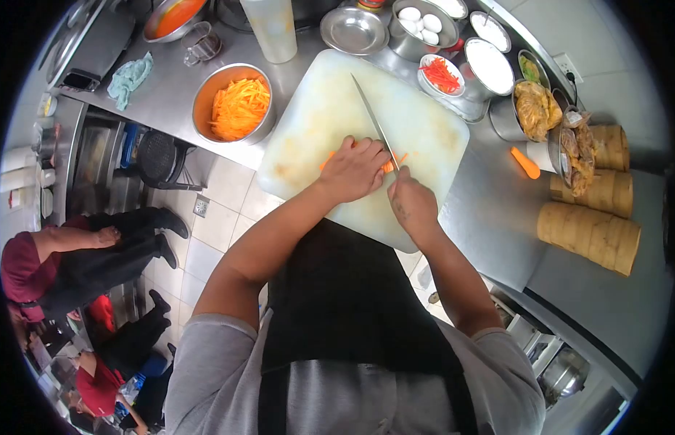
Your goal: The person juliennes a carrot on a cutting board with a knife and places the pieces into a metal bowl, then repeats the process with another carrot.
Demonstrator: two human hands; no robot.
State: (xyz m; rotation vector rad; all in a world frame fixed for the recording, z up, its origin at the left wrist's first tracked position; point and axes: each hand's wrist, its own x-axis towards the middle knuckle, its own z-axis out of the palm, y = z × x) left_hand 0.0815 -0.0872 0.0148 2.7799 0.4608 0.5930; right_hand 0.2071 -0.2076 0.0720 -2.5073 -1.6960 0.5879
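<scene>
A large white cutting board (417, 101) lies on the steel counter. My right hand (412, 203) is wrapped round the handle of a kitchen knife (372, 114), whose blade points away from me across the board. Beside the blade, my left hand (355, 169) presses down on orange carrot pieces (388, 167), its fingers bent and close together. Some thin carrot strips (402, 157) lie just right of the blade. Most of the carrot under my left hand is hidden. Left of the board stands a steel pot (202, 109) filled with shredded carrot (240, 107).
Behind the board are a steel plate (354, 30), a pot of eggs (418, 27) and a bowl of red strips (440, 75). At right sit a carrot piece (526, 163) and bamboo steamers (588, 235). A green cloth (130, 78) lies left. Other people (98, 264) stand at far left.
</scene>
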